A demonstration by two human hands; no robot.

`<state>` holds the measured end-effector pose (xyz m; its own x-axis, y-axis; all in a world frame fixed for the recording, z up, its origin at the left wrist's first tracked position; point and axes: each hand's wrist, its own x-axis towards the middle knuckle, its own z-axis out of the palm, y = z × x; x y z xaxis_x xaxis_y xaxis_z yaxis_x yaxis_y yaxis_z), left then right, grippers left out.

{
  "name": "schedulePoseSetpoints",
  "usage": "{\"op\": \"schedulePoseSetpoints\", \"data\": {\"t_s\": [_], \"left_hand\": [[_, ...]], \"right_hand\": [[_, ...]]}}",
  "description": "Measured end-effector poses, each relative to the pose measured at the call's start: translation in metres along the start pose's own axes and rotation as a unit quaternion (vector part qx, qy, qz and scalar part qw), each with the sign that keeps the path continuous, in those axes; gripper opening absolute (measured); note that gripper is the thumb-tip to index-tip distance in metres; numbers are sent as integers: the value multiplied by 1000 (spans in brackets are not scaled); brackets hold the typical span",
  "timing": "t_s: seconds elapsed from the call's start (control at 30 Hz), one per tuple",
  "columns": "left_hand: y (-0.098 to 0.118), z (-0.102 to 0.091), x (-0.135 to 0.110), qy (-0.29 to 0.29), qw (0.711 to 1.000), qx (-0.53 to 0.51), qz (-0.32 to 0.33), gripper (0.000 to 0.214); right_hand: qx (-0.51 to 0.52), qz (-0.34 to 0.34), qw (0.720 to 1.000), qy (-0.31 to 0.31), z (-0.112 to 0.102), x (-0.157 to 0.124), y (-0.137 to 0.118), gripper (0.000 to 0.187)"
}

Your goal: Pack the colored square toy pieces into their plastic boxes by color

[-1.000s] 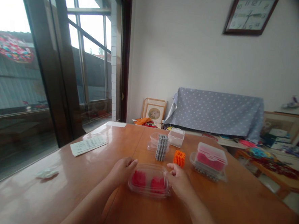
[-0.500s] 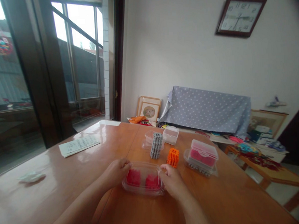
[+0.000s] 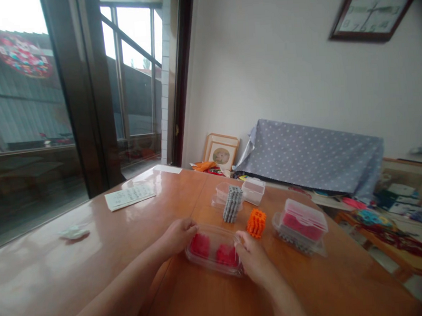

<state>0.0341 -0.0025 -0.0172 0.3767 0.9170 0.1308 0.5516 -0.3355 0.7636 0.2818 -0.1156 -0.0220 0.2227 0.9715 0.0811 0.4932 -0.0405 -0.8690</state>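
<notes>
A clear plastic container (image 3: 215, 265) sits on the table before me, with two red pieces (image 3: 199, 245) showing inside it. At its far left corner my left hand (image 3: 180, 236) is closed on the rim. My right hand (image 3: 250, 253) pinches the opposite side, thumb and fingers at the edge. Just beyond stands a stack of grey plastic pieces (image 3: 232, 204), leaning slightly. An orange stack (image 3: 257, 223) is close to my right hand. Farther right, a lidded clear box with red contents (image 3: 302, 221) rests on another clear container holding grey pieces.
Behind the grey stack are a clear open container (image 3: 223, 195) and a clear square box (image 3: 254, 191). A paper with handwriting (image 3: 130, 197) and a crumpled pale wrapper (image 3: 73, 232) lie on the left of the wooden table (image 3: 191, 297). A polka-dot cloth (image 3: 314, 154) hangs beyond.
The camera view has turned left, so the scene sits farther right in the picture. Both hands stay at the container's ends, with little other visible movement.
</notes>
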Motion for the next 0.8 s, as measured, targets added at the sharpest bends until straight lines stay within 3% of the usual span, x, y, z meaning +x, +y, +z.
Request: {"op": "schedulePoseSetpoints", "data": {"t_s": [0.27, 0.8], "left_hand": [[-5, 6, 1, -4, 999, -49, -22, 28], [-9, 9, 3, -32, 992, -112, -45, 28]], "right_hand": [[-26, -26, 999, -33, 2, 6, 9, 29], [10, -15, 1000, -26, 6, 4, 6, 23]]}}
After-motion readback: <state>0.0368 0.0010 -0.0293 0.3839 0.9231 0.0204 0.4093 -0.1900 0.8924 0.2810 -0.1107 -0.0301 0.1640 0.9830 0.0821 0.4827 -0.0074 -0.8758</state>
